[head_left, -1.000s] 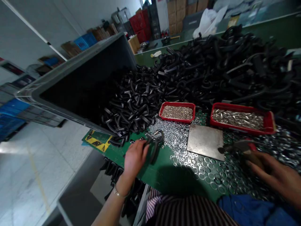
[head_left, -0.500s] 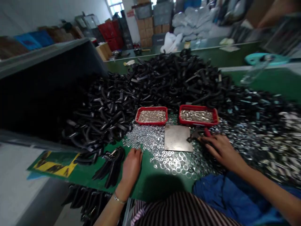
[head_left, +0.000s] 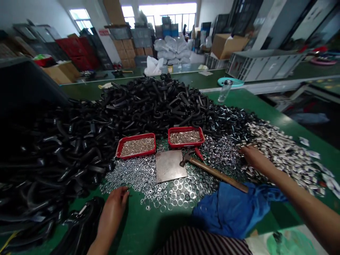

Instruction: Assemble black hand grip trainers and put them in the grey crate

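Left of the hammer (head_left: 212, 171), the left hand (head_left: 113, 212) rests loosely, holding nothing; to its right, the right hand (head_left: 255, 158) stretches out, open and empty.

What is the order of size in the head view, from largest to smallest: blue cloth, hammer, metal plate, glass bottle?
Largest: blue cloth.
Middle: hammer and metal plate, too alike to rank; the hammer is longer, the plate broader.
Smallest: glass bottle, but it stands farther away, so this is unsure.
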The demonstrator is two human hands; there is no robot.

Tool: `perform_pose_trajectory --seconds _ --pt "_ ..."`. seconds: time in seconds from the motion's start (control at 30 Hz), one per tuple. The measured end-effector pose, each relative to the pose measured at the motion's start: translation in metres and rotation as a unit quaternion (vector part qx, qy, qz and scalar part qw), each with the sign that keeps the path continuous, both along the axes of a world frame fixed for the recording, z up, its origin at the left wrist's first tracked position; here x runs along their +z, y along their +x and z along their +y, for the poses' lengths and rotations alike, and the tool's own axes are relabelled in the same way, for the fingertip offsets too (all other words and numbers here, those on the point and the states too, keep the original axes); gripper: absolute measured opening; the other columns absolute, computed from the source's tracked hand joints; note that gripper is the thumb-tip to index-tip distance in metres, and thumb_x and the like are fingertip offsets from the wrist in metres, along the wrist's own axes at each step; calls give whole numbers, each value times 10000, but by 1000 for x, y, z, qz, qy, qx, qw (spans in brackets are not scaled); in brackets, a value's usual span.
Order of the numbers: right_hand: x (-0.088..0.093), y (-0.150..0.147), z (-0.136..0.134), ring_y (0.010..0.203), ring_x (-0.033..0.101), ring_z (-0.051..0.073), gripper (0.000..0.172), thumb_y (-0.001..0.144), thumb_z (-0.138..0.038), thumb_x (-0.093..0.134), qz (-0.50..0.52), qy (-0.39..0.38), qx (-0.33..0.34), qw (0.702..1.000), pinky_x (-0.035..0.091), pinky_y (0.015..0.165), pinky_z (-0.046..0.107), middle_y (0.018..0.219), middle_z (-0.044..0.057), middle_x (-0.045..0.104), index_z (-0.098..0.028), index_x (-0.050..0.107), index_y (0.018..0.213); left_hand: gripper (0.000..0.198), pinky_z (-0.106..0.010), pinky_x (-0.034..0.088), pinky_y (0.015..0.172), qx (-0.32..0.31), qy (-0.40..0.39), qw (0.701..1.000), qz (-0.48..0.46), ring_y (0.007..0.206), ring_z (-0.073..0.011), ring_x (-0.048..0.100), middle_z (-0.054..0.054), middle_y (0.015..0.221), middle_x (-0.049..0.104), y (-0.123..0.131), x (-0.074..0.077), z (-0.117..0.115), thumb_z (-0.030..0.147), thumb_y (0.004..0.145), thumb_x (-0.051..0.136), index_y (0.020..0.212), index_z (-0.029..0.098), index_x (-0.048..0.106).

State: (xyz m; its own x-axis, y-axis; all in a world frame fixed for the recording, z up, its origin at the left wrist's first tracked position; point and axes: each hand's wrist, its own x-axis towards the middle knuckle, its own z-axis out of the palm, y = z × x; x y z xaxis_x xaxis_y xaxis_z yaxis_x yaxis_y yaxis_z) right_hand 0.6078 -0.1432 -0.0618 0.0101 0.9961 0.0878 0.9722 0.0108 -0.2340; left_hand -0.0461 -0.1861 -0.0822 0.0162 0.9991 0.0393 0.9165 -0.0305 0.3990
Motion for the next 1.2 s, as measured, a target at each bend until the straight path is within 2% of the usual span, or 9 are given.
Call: perform_pose_trajectory --seconds 0.17,0.3,0.4,0.5,0.67,0.73,0.87,0.97,1.2 --pt "2 8 -13 784 621 224 180 814 -220 575 24 -32 44 998 494 734 336 938 119 643 -175 694 940 338 -463 493 937 6 0 1000 21 972 -315 629 -128 1015 636 2 10 2 460 915 427 981 185 613" --pt "23 -8 -21 753 626 232 293 861 -455 611 140 19 -51 989 499 721 387 922 98 661 -196 673 985 340 -448 533 839 74 -17 995 -60 865 -294 678 -86 971 677 13 27 3 515 894 462 1007 213 571" --pt "42 -52 -15 756 651 209 379 835 -509 674 376 -11 -88 922 524 751 384 923 64 685 -211 648 1068 396 -385 563 748 107 -29 970 -217 765 -241 698 -42 923 692 41 40 10 562 833 575 1029 218 564" --pt "52 -120 1 751 648 171 450 784 -491 763 593 -100 -39 798 535 741 335 862 28 681 -221 650 1125 386 -347 572 743 55 -46 928 -366 766 -205 700 -33 894 705 91 53 22 510 803 656 1025 198 606" --pt "57 -229 27 562 496 80 267 798 -400 780 726 -187 31 661 445 520 231 779 -3 630 -199 625 881 288 -313 564 693 -33 -120 830 -544 699 -180 692 -31 746 701 171 63 47 404 820 675 988 170 674" --pt "56 -260 33 545 472 79 267 802 -396 776 736 -207 56 642 441 497 228 766 -8 623 -204 602 870 271 -292 548 663 -41 -124 808 -575 671 -166 682 -28 742 700 186 62 53 383 814 693 984 174 672" --pt "47 -295 39 469 424 72 332 789 -446 780 723 -225 67 649 394 412 202 651 -41 577 -210 581 909 280 -279 537 665 -25 -113 777 -618 672 -149 674 -30 767 695 192 58 57 388 804 720 962 167 649" --pt "39 -306 38 419 332 54 350 803 -483 761 735 -237 49 634 315 371 176 572 -75 511 -217 541 862 301 -277 542 678 10 -112 761 -638 677 -144 674 -34 771 688 187 54 59 387 797 731 960 149 644" --pt "29 -309 34 585 452 86 297 824 -443 760 777 -277 43 564 452 573 220 659 -45 491 -202 588 850 336 -269 539 683 51 -128 738 -661 688 -138 667 -31 784 678 183 44 61 382 794 741 990 136 623"
